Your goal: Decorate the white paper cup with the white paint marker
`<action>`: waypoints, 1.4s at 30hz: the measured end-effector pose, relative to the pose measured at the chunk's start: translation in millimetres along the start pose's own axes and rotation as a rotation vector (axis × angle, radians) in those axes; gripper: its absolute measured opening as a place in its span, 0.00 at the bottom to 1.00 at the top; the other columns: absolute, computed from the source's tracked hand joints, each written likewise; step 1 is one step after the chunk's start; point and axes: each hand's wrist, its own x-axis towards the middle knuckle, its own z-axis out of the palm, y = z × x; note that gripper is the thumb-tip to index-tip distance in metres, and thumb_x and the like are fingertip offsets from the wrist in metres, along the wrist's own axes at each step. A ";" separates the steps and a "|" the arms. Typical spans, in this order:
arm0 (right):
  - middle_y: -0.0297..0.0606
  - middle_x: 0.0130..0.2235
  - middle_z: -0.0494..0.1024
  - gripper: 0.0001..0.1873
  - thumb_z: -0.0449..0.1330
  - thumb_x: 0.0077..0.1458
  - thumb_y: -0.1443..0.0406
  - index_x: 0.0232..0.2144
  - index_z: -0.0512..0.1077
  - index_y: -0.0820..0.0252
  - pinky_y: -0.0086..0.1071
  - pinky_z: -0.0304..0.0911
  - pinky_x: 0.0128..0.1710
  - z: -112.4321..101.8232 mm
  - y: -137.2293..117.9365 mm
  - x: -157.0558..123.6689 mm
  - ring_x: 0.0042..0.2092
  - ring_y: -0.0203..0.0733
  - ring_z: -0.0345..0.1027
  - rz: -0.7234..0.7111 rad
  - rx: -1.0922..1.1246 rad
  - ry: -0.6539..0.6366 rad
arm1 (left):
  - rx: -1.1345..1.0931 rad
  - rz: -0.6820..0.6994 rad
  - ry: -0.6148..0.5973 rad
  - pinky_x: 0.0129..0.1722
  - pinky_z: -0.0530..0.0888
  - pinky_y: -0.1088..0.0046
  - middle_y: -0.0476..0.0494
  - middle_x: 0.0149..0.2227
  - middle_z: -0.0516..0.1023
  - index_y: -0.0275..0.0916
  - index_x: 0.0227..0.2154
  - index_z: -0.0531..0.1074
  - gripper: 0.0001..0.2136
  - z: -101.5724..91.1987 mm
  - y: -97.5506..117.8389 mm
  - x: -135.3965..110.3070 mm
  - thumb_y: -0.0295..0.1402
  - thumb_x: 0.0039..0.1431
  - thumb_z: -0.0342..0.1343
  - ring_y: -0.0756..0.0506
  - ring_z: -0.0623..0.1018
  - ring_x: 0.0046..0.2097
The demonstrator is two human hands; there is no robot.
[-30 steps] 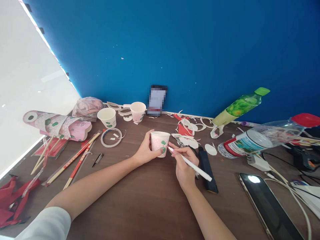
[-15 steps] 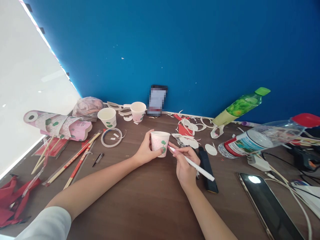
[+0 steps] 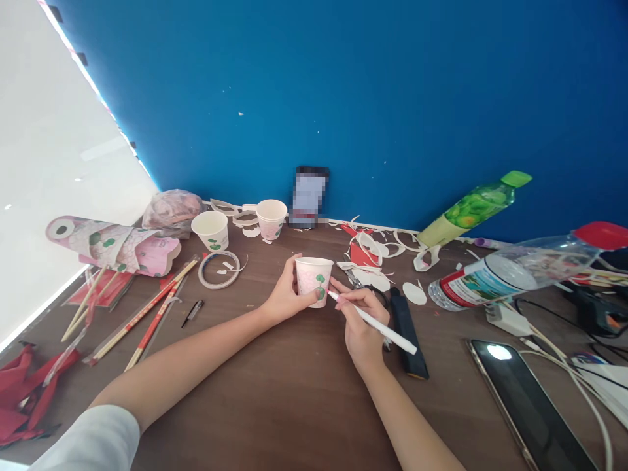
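A small paper cup with pink marks and a green leaf print stands upright on the brown table. My left hand is wrapped round its left side and holds it. My right hand grips a white pen in a writing pinch. The pen's tip touches the cup's lower right side.
Two more paper cups stand at the back beside a tape ring. Chopsticks, a pink paper craft and red scraps lie left. A black case, two bottles, a phone and cables lie right.
The pen tip has shifted slightly lower and left on the cup's side. My left hand and the cup have stayed in place.
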 end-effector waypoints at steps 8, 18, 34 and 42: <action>0.33 0.25 0.80 0.06 0.63 0.46 0.68 0.22 0.69 0.55 0.40 0.71 0.39 -0.8 2.0 0.5 0.44 0.53 0.78 0.004 0.031 0.010 | 0.014 -0.014 0.005 0.54 0.69 0.60 0.36 0.50 0.70 0.39 0.58 0.47 0.42 0.4 1.8 -0.6 0.32 0.43 0.65 0.40 0.72 0.53; 0.31 0.22 0.77 0.06 0.64 0.45 0.68 0.21 0.69 0.56 0.42 0.70 0.44 -1.3 5.1 0.8 0.45 0.53 0.78 -0.006 0.060 0.009 | 0.013 -0.021 0.008 0.53 0.70 0.60 0.35 0.51 0.70 0.38 0.58 0.46 0.42 1.8 4.6 -0.8 0.32 0.42 0.65 0.39 0.72 0.53; 0.31 0.23 0.76 0.06 0.66 0.48 0.64 0.25 0.72 0.56 0.43 0.71 0.44 -2.3 4.5 1.2 0.45 0.53 0.78 0.021 0.162 -0.060 | -0.088 -0.105 0.132 0.57 0.65 0.59 0.33 0.56 0.66 0.38 0.55 0.52 0.35 5.4 19.4 -1.1 0.38 0.46 0.62 0.37 0.67 0.58; 0.40 0.35 0.84 0.13 0.64 0.51 0.63 0.18 0.66 0.56 0.41 0.75 0.42 3.8 -5.9 -0.6 0.42 0.52 0.79 -0.034 -0.066 -0.034 | -0.109 -0.076 0.161 0.53 0.69 0.61 0.35 0.53 0.68 0.39 0.53 0.55 0.35 5.6 14.0 -0.2 0.40 0.44 0.65 0.39 0.70 0.55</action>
